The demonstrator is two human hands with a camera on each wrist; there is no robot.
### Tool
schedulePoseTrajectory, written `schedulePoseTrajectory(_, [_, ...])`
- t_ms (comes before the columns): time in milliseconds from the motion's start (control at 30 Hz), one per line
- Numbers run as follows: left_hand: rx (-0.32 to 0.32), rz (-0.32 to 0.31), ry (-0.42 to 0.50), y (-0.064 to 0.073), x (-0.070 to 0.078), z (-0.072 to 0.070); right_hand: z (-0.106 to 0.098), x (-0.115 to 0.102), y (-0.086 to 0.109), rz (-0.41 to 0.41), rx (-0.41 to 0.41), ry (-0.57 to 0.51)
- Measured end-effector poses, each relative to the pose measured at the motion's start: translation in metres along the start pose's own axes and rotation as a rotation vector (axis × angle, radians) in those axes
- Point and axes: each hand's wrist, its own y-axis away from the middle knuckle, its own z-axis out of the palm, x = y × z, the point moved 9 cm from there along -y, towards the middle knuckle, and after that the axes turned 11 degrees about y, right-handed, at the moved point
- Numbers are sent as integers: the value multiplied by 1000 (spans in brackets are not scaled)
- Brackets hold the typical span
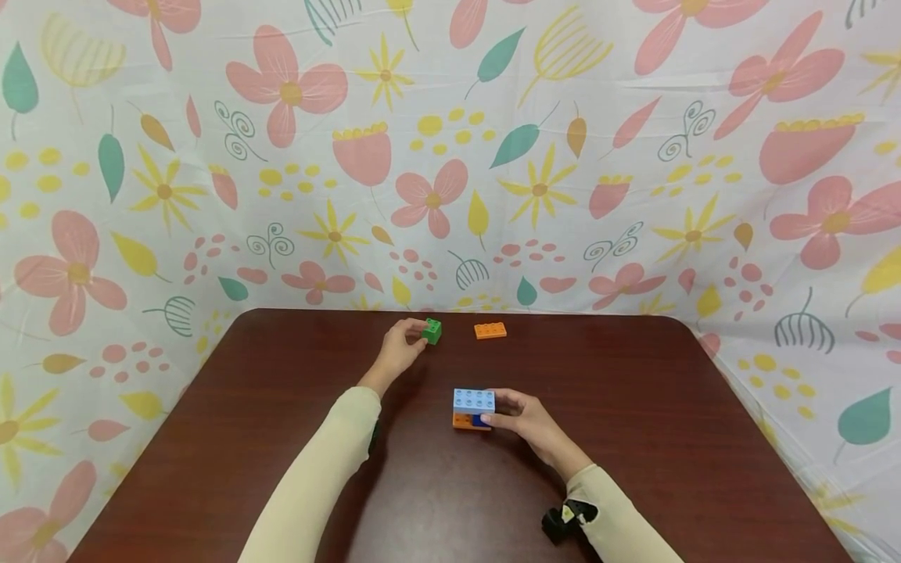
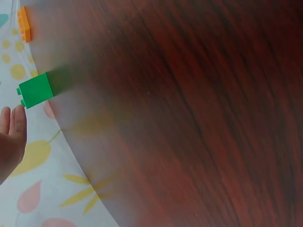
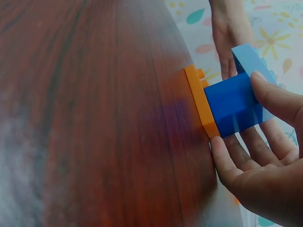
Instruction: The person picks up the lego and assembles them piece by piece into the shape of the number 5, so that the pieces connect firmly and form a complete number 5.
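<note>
My left hand (image 1: 398, 350) is at a small green block (image 1: 432, 331) near the table's far edge, fingertips right at its left side. In the left wrist view the left fingers look straight beside the studded end of the green block (image 2: 37, 90). My right hand (image 1: 533, 423) holds a small stack of toy building blocks around its right side. A light blue block (image 1: 474, 401) tops the stack, a dark blue block (image 3: 234, 104) sits in the middle, and a flat orange piece (image 3: 201, 101) is the base. My right thumb presses the blue blocks; the other fingers curl behind.
A second flat orange piece (image 1: 490, 331) lies near the far edge, right of the green block. The dark wooden table (image 1: 633, 407) has rounded far corners and meets a flower-print cloth (image 1: 436, 234) behind. A black wrist device (image 1: 561, 522) is on the right sleeve.
</note>
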Motion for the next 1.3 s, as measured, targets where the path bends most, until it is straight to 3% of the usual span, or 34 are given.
schedulePoseTrajectory(200, [44, 0, -11, -6, -8, 0, -1, 0, 3, 4, 8, -1])
schedulePoseTrajectory(667, [27, -15, -33, -25, -15, 10, -3, -3, 3, -3, 10, 4])
schedulePoseTrajectory(767, [26, -17, -42, -27, -16, 11, -2, -2, 2, 0, 5, 3])
schedulePoseTrajectory(1133, [-21, -114, -110, -26, -26, 14, 1, -1, -1, 2, -13, 11])
schedulePoseTrajectory(1300, [-21, -111, -147, -26, -29, 14, 0, -2, 1, 8, -6, 11])
